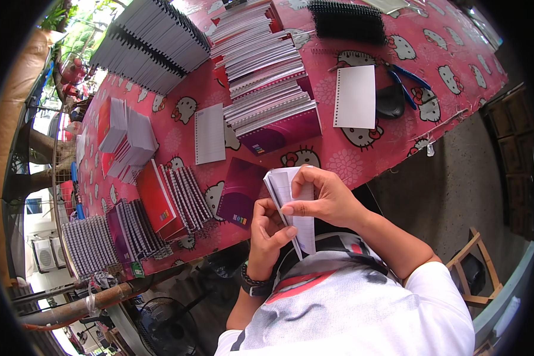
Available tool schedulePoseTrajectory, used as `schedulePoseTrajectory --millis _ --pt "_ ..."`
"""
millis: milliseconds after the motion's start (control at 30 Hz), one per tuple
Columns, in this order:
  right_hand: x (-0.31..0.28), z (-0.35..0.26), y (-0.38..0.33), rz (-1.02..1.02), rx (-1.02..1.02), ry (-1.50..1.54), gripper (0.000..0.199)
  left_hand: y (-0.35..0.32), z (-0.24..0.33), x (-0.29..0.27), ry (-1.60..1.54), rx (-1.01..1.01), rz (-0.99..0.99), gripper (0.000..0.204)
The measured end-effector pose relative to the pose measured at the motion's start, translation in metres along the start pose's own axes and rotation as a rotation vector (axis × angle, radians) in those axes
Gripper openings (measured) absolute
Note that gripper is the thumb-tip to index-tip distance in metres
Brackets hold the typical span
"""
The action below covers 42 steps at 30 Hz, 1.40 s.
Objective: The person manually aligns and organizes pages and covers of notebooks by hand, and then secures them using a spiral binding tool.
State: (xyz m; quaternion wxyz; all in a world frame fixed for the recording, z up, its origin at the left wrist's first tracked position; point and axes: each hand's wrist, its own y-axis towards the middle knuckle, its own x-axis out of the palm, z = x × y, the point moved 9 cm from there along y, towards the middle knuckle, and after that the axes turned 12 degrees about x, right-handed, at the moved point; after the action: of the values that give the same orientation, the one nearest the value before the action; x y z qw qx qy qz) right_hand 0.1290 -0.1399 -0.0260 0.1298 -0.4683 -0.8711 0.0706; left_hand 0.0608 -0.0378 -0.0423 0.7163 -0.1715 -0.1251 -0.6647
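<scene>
Close in front of my body I hold a stack of white lined notebook sheets (303, 228), tilted on edge above the table's near side. My left hand (269, 233) grips its left edge, thumb on the face and fingers behind. Across the upper part, my right hand (320, 193) pinches the sheets, which bend and part at the top. Just left of the hands, a purple notebook cover (239, 193) lies flat on the table. Beyond it stands a long row of punched sheet bundles with purple covers (285, 127). A loose lined sheet (209, 134) lies left of that row.
The pink patterned tabletop (338, 157) also bears spiral-bound notebooks (89, 246), a red notebook (157, 202), tall wire-bound stacks (151, 44), black binding coils (346, 22), a white punched sheet (355, 96) and blue-handled pliers (404, 86). A fan (166, 325) stands below the near edge.
</scene>
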Motion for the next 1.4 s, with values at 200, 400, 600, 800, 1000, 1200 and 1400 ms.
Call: schedulePoseTrajectory --millis 200,400,600,800,1000,1200,1400 --pt "-0.0031 0.0018 0.0007 0.039 0.018 0.012 0.037 0.0003 -0.002 0.0006 -0.034 -0.034 0.032 0.054" --pt "-0.0038 0.0035 0.0001 0.04 0.035 0.033 0.036 0.0 -0.0005 0.0033 -0.066 -0.038 0.036 0.053" --pt "-0.0032 0.0026 -0.0002 0.042 0.027 0.013 0.037 -0.0002 -0.0023 0.0018 -0.037 -0.027 0.031 0.054" --pt "-0.0026 0.0008 -0.0002 0.045 0.005 0.0 0.038 -0.0011 -0.0015 0.0011 -0.049 -0.029 0.044 0.054" --pt "-0.0021 -0.0013 -0.0016 0.051 -0.01 0.003 0.035 -0.0026 -0.0053 -0.002 -0.035 -0.043 0.049 0.054" --pt "-0.0031 0.0006 -0.0013 0.054 -0.01 -0.015 0.039 -0.0021 -0.0036 -0.0025 0.018 -0.018 0.041 0.054" --pt "-0.004 0.0006 -0.0006 0.047 0.007 -0.011 0.039 -0.0005 0.0014 0.0037 -0.03 -0.016 0.047 0.054"
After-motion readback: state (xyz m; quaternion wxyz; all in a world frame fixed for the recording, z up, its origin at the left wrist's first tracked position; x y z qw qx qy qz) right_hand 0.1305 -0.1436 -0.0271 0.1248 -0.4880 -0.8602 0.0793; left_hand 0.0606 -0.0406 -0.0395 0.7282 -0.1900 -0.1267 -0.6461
